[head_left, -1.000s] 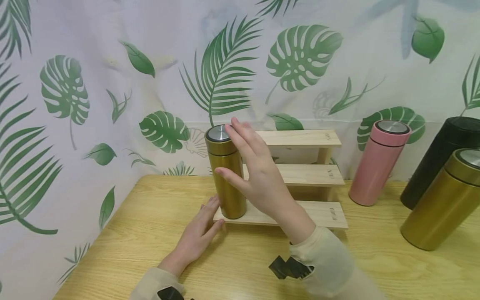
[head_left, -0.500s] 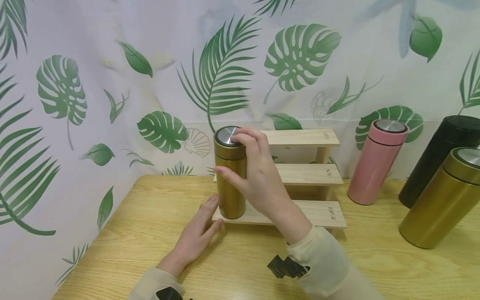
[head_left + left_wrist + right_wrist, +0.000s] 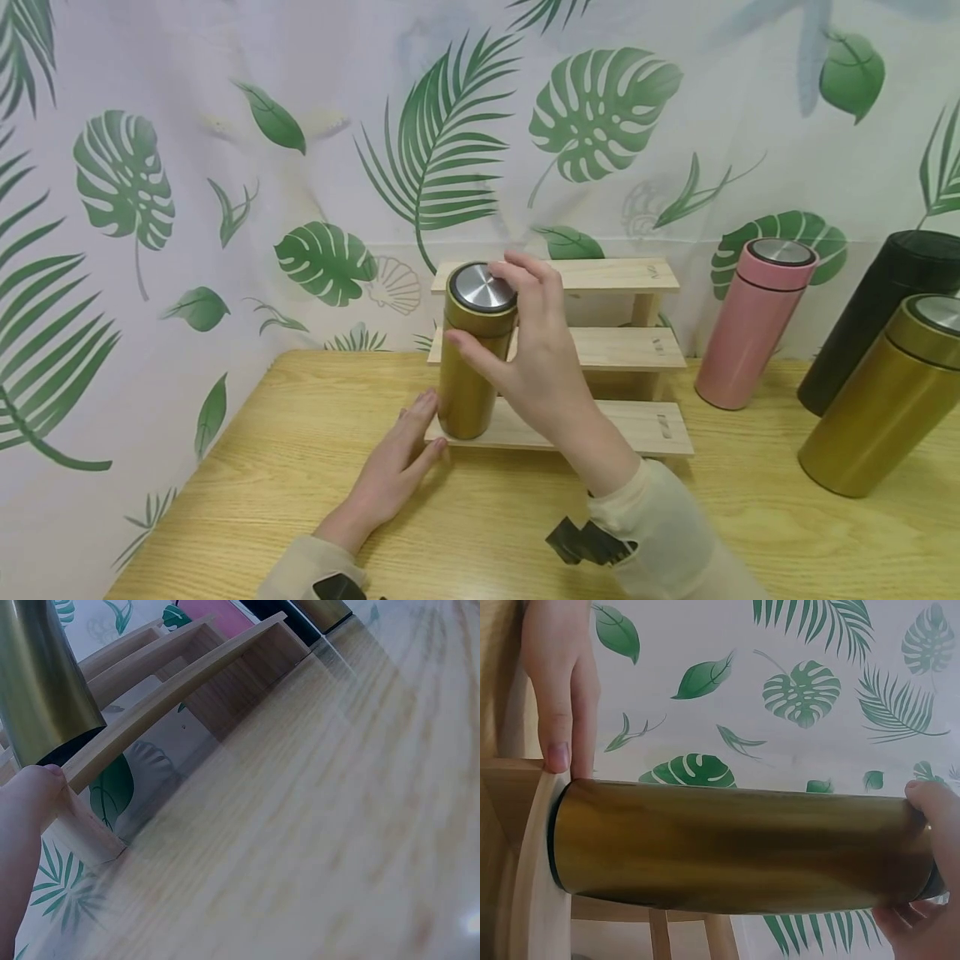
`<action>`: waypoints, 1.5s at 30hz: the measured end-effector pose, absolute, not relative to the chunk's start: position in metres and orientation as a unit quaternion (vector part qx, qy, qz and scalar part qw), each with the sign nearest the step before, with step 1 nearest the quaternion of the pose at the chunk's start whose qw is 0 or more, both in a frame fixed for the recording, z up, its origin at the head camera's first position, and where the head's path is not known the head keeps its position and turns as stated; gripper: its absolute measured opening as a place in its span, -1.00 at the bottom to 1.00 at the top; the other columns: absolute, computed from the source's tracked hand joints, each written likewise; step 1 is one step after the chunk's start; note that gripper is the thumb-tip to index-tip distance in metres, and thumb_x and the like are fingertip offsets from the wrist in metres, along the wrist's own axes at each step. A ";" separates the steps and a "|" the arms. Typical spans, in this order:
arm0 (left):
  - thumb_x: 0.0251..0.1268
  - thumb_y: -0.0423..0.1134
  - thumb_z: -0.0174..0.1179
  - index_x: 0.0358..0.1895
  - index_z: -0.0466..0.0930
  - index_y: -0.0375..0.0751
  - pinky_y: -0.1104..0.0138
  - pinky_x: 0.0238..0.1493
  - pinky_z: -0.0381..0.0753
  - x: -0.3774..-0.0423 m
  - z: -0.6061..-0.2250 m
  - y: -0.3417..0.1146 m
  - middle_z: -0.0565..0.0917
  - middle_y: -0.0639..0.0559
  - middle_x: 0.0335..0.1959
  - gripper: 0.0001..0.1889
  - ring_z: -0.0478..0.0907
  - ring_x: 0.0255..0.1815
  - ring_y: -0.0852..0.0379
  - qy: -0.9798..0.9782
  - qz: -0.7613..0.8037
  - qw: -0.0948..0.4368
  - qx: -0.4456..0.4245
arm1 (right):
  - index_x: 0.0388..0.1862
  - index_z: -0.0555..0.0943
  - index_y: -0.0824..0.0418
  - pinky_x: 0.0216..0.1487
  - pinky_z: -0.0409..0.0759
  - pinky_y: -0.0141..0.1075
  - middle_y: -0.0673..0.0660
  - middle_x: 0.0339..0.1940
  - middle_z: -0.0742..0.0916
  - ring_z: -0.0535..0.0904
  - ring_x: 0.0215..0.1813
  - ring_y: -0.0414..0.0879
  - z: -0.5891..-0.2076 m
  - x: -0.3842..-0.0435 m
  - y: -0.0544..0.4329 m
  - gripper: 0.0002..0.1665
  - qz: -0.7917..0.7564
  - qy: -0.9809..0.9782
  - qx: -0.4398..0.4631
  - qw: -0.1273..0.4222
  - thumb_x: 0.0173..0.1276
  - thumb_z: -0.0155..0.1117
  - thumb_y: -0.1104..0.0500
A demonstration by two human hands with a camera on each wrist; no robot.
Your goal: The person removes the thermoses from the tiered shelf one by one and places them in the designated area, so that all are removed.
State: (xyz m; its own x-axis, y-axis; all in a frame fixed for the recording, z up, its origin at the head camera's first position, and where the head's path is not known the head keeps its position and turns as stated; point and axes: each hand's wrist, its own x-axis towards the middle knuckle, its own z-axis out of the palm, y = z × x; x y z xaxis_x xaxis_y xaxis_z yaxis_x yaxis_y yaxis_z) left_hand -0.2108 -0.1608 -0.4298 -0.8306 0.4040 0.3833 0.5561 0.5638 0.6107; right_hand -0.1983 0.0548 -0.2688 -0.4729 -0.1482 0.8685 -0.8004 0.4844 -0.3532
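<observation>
A gold thermos bottle [image 3: 468, 379] with a steel-topped lid [image 3: 483, 287] stands on the left end of the bottom step of a three-tier wooden rack [image 3: 600, 425], its top leaning to the right. My right hand [image 3: 543, 354] grips it near the top, thumb on the front and curled fingers at the lid's far side; the right wrist view shows thumb and fingers [image 3: 911, 930] on opposite sides. My left hand [image 3: 393, 462] rests by the step's left end with straight fingers; its thumb touches the step's edge beside the bottle's base [image 3: 56, 697].
To the right on the wooden table [image 3: 262, 467] stand a pink thermos [image 3: 750, 333], a black bottle [image 3: 862, 333] and a second, wider gold thermos [image 3: 873, 408]. A leaf-print cloth [image 3: 322, 183] hangs behind the table.
The gold thermos's top has swung right and nearer while its base stays on the step. My right fingers, straighter before, have curled at the lid. The left hand keeps its place.
</observation>
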 end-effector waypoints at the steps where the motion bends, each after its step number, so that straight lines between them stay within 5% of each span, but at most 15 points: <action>1: 0.50 -0.03 -0.05 0.50 0.06 -0.17 0.18 0.49 -0.15 -0.211 -0.430 -0.161 0.08 -0.01 0.51 -0.38 -0.07 0.50 0.18 -0.878 -0.380 0.100 -0.273 | 0.28 0.28 0.33 0.35 0.34 -0.20 0.28 0.31 0.35 0.30 0.34 0.02 -0.269 -0.197 0.056 -0.16 0.405 -0.763 0.309 0.399 0.12 0.50 0.15; 14: 0.50 -0.04 -0.05 0.50 0.05 -0.14 0.17 0.49 -0.16 -0.211 -0.429 -0.160 0.05 0.07 0.50 -0.39 -0.05 0.51 0.12 -0.879 -0.378 0.101 -0.274 | 0.31 0.37 0.30 0.22 0.47 -0.33 0.16 0.24 0.52 0.44 0.23 -0.08 -0.273 -0.179 0.072 -0.09 0.466 -0.738 0.306 0.380 -0.03 0.58 0.23; 27: 0.50 -0.04 -0.06 0.50 0.06 -0.20 0.17 0.49 -0.14 -0.213 -0.430 -0.160 0.10 -0.09 0.50 -0.38 -0.06 0.51 0.14 -0.881 -0.369 0.109 -0.277 | 0.25 0.48 0.27 0.18 0.48 -0.41 0.12 0.20 0.59 0.52 0.16 -0.04 -0.264 -0.165 0.125 -0.15 0.428 -0.750 0.244 0.442 -0.08 0.60 0.27; 32: 0.51 -0.03 -0.07 0.50 0.04 -0.15 0.18 0.49 -0.15 -0.212 -0.430 -0.160 0.07 0.00 0.51 -0.38 -0.06 0.51 0.15 -0.881 -0.372 0.105 -0.273 | 0.22 0.53 0.27 -0.21 0.38 -0.68 0.17 0.11 0.64 0.49 -0.18 -0.25 -0.260 -0.163 0.158 -0.22 0.404 -0.752 0.194 0.484 0.04 0.52 -0.03; 37: 0.51 -0.01 -0.08 0.51 0.03 -0.11 0.19 0.49 -0.14 -0.211 -0.431 -0.161 0.04 0.07 0.51 -0.38 -0.05 0.51 0.14 -0.882 -0.371 0.103 -0.271 | 0.22 0.55 0.21 -0.51 0.13 -0.58 0.18 0.01 0.65 0.22 -0.49 -0.33 -0.254 -0.158 0.186 -0.22 0.383 -0.766 0.126 0.501 0.06 0.49 -0.13; 41: 0.50 -0.01 -0.07 0.51 0.03 -0.10 0.19 0.49 -0.13 -0.210 -0.430 -0.161 0.05 0.07 0.51 -0.38 -0.06 0.50 0.18 -0.883 -0.371 0.102 -0.268 | 0.24 0.55 0.12 -0.42 0.23 -0.63 0.13 0.07 0.63 0.34 -0.36 -0.38 -0.251 -0.155 0.205 -0.26 0.381 -0.776 0.059 0.500 0.02 0.57 0.12; 45: 0.50 -0.01 -0.07 0.51 0.04 -0.12 0.18 0.49 -0.13 -0.211 -0.430 -0.161 0.07 0.01 0.51 -0.38 -0.05 0.50 0.19 -0.882 -0.374 0.102 -0.267 | 0.25 0.54 0.11 -0.26 0.28 -0.66 0.10 0.16 0.62 0.40 -0.07 -0.44 -0.252 -0.158 0.221 -0.26 0.363 -0.777 0.020 0.515 0.04 0.56 0.10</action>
